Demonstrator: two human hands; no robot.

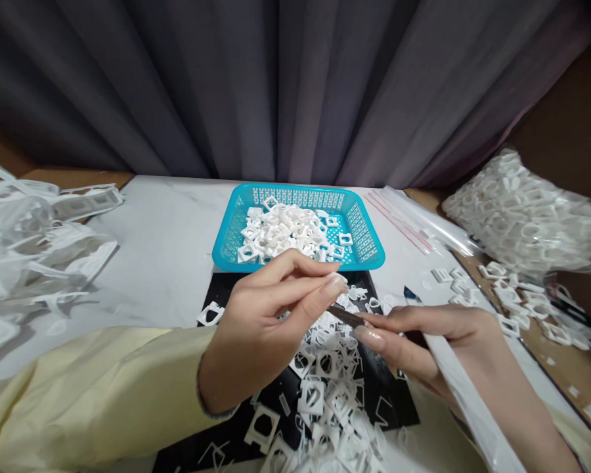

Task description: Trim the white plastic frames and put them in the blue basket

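1. the left hand [263, 318] is forming a narrow pinch at centre frame, thumb and fingertips gripping a small white plastic piece [338, 278], seemingly to steady it; the fingers are partly covering it.
2. the right hand [460, 328], right of centre, is pinching a slim dark metal tool [347, 316] between thumb and forefinger, probably for fine control; its tip is pointing just below the piece, contact unclear.
3. a long white strip with a dark pointed end [458, 387] is crossing the right hand; whether it is being gripped, i cannot tell.
4. a heap of white square plastic frames [311, 396] is lying lower centre on a flat black mat [396, 410], likely for easy reach.
5. a blue perforated plastic basket [295, 188], upper centre, is holding similar white pieces, presumably keeping them apart from the heap.
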